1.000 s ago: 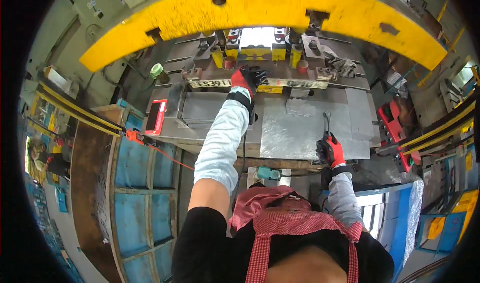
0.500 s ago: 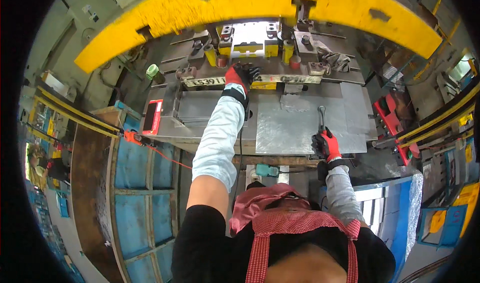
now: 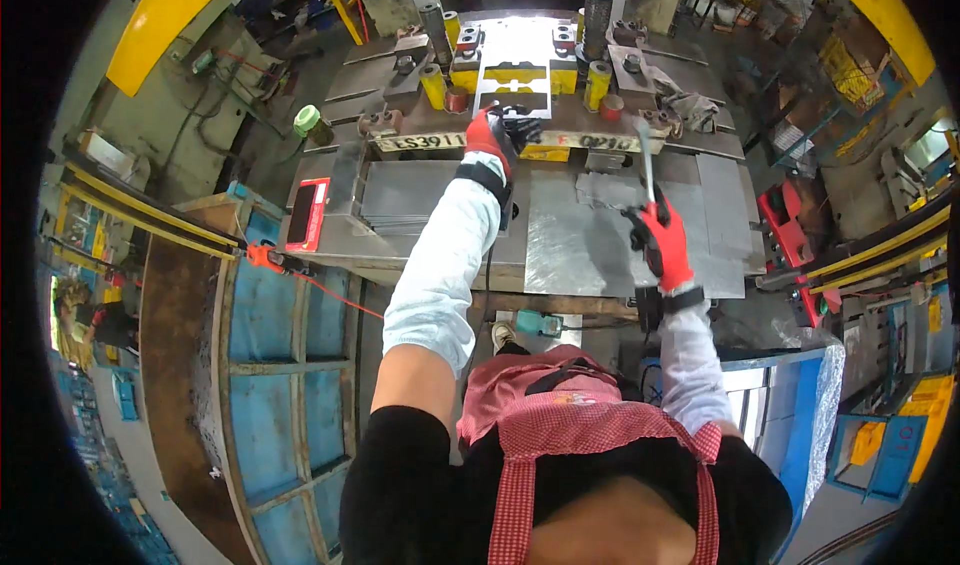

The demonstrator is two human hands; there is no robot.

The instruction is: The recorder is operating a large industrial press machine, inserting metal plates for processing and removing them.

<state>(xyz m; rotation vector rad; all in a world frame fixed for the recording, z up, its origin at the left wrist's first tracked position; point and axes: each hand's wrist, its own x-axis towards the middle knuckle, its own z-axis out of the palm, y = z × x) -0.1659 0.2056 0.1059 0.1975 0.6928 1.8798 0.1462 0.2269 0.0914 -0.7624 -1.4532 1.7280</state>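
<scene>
- A long metal tool [image 3: 646,160] stands raised over a pale metal sheet [image 3: 570,255], its upper end blurred against the front plate of a die [image 3: 400,143].
- The right hand [image 3: 661,240], in a red-and-black glove, grips the tool, its fingers covering the lower handle and a dark shadow falling on the sheet.
- The left hand [image 3: 503,137], gloved alike, lies at the die's front edge, just beside a bright cut metal part [image 3: 517,111]; whether it grips anything cannot be told, as its underside is hidden.
- Glare washes out the far end of that part, between yellow posts [image 3: 598,87] on either side.
- The left sleeve [image 3: 440,255] crosses the desk [image 3: 400,262], screening part of its front edge beside stacked grey plates [image 3: 405,200].
- A red-framed case [image 3: 308,215] lies at left, near a green-capped bottle [image 3: 312,125]; a crumpled grey rag [image 3: 690,108] rests at right.
- Yellow beams [image 3: 180,15] are cut off at both upper corners.
- Below, a red checked apron [image 3: 600,427] blocks much of the floor, leaving one shoe [image 3: 504,339] partly visible.
</scene>
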